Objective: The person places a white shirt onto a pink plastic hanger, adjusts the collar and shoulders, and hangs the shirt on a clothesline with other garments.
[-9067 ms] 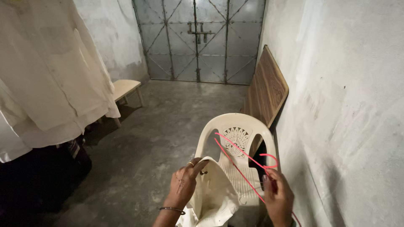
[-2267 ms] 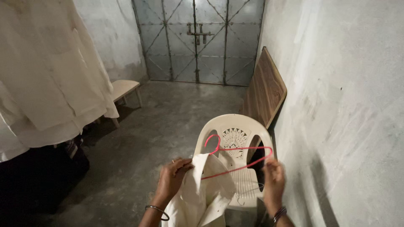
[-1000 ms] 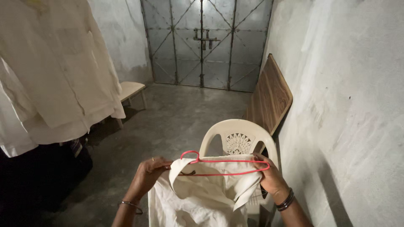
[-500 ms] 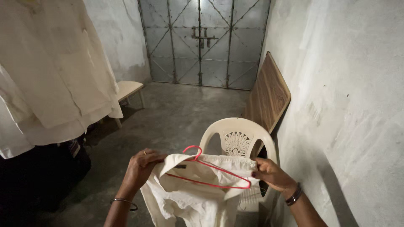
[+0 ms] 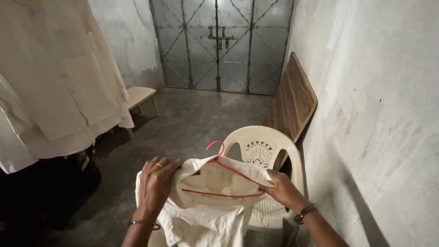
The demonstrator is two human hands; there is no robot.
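A cream garment (image 5: 208, 215) hangs between my hands with a thin red wire hanger (image 5: 218, 158) inside its neck opening, the hook sticking up above the cloth. My left hand (image 5: 155, 185) grips the left shoulder of the garment over the hanger's end. My right hand (image 5: 282, 187) pinches the right shoulder of the cloth at the hanger's other end. Both hands are held above a cream plastic chair (image 5: 263, 151).
Pale shirts (image 5: 59, 82) hang at the left. A small wooden stool (image 5: 137, 97) stands by the left wall, a wooden board (image 5: 292, 98) leans on the right wall, and a grey metal double door (image 5: 219, 43) closes the far end. Bare concrete floor (image 5: 183, 119) lies between.
The hanger went from outside the garment to inside its neck. Over the last second my hands spread the shoulders over the hanger ends and the hook tilted upward.
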